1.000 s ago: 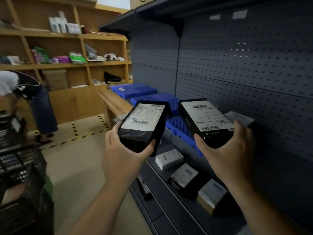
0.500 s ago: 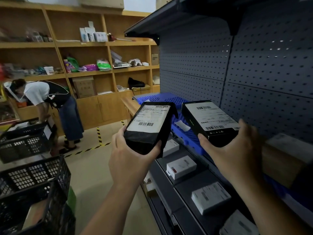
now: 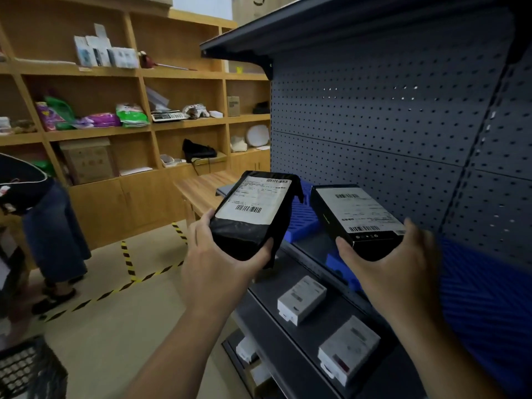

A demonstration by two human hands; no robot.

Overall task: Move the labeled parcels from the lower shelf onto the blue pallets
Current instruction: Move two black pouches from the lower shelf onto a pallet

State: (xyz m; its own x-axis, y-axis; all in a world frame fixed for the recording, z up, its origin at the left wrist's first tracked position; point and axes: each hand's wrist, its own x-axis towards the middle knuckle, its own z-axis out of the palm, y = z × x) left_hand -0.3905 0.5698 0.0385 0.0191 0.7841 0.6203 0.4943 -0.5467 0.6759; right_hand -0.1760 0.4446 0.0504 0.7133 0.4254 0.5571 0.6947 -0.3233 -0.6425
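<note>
My left hand [image 3: 218, 269] grips the near end of a black bagged parcel [image 3: 253, 214] with a white barcode label facing up. My right hand [image 3: 394, 263] holds a black box parcel [image 3: 357, 217], also labelled, by its near end. Both parcels hover above the grey shelf edge, in front of the blue pallets [image 3: 486, 306]. One pallet lies right under my right forearm; another blue pallet [image 3: 302, 223] shows between the two parcels. On the lower shelf [image 3: 267, 321] lie two white labelled parcels [image 3: 302, 298] [image 3: 348, 349].
A dark pegboard wall [image 3: 388, 133] backs the shelf, with an overhanging top shelf [image 3: 288, 33]. A wooden bench [image 3: 201, 188] stands behind the pallets. Another person [image 3: 49, 226] stands at left near black crates [image 3: 28, 367]. Wooden shelving [image 3: 129, 125] fills the back wall.
The view has swung further left along the rack. Both parcels stay gripped in my hands and now sit closer to the far blue pallet; different white parcels show on the lower shelf.
</note>
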